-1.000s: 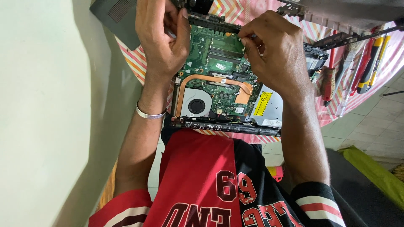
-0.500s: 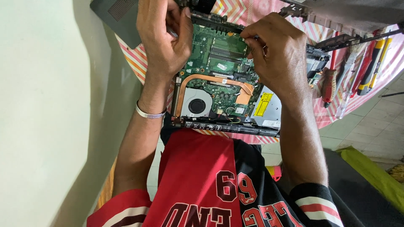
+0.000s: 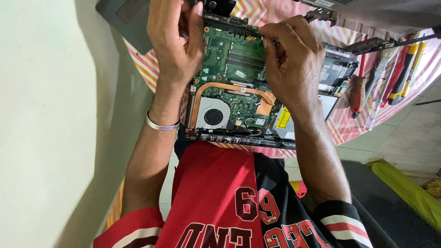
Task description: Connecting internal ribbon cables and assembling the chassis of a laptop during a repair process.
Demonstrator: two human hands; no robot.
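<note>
Head view looks down over a red and black jersey [image 3: 216,202] to an opened laptop [image 3: 239,115] on a striped cloth [image 3: 340,124]. Its fan [image 3: 212,115] and copper heat pipe [image 3: 229,87] lie nearest. Farther, the left hand [image 3: 177,41] curls narrowly on the green board [image 3: 234,59] edge; the right hand [image 3: 294,59] pinches there, whatever it holds hidden. Screwdrivers [image 3: 358,92] lie right; a grey cover [image 3: 128,18] sits far left.
</note>
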